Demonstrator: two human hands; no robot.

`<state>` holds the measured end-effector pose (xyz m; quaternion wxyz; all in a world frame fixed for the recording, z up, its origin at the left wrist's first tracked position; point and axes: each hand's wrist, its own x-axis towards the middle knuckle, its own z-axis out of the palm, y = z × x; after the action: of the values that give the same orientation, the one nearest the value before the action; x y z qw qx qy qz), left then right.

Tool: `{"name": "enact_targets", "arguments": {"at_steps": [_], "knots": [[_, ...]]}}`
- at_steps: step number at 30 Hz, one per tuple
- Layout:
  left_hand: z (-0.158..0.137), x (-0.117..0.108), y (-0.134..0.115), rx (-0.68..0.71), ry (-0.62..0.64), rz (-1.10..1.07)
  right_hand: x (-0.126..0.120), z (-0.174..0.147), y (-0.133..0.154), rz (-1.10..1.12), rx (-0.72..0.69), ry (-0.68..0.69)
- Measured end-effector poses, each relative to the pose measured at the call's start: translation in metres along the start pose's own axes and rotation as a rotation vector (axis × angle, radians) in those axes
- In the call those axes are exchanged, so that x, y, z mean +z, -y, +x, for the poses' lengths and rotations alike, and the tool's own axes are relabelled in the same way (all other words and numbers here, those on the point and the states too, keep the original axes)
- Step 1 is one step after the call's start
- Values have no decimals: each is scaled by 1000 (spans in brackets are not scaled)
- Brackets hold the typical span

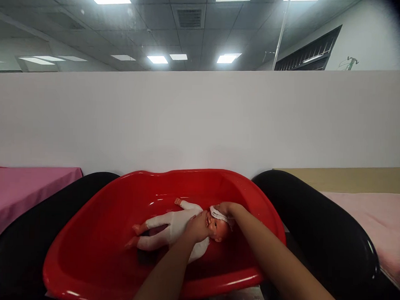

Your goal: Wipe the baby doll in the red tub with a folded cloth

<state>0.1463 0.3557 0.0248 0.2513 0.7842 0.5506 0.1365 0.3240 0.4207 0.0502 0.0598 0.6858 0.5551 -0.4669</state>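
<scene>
A baby doll (181, 223) in white clothing lies on its back in a red baby bathtub (85, 251), its feet to the left and its head to the right. My left hand (198, 228) is closed on the doll's upper chest, just below the chin, with some fingers hidden from view. Over at the head, my right hand (224, 208) grips a small white cloth (218, 214) and presses it on the side of the doll's forehead. The doll's face is partly uncovered between my two hands. Water glints around the doll in the tub.
Black rounded supports stand on both sides of the tub, one left (36, 223) and one right (321, 233). Behind rises a white partition (188, 119). A pink cloth (31, 188) covers a surface at left; a pale pink pad (358, 212) lies at right.
</scene>
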Motion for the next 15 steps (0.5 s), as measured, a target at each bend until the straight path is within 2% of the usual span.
{"name": "enact_targets", "arguments": {"at_steps": [4,9,11,15], "knots": [[5,3,7,12,-7,-12,-9,0,-6,25,-196,65],[11,10,11,-3,20,-12,-10,-4,-1,-91,-425,220],[13,13,12,21,36,-17,-9,-7,1,-112,-475,199],[13,12,9,44,84,-38,-5,-6,1,-112,-473,76]]}}
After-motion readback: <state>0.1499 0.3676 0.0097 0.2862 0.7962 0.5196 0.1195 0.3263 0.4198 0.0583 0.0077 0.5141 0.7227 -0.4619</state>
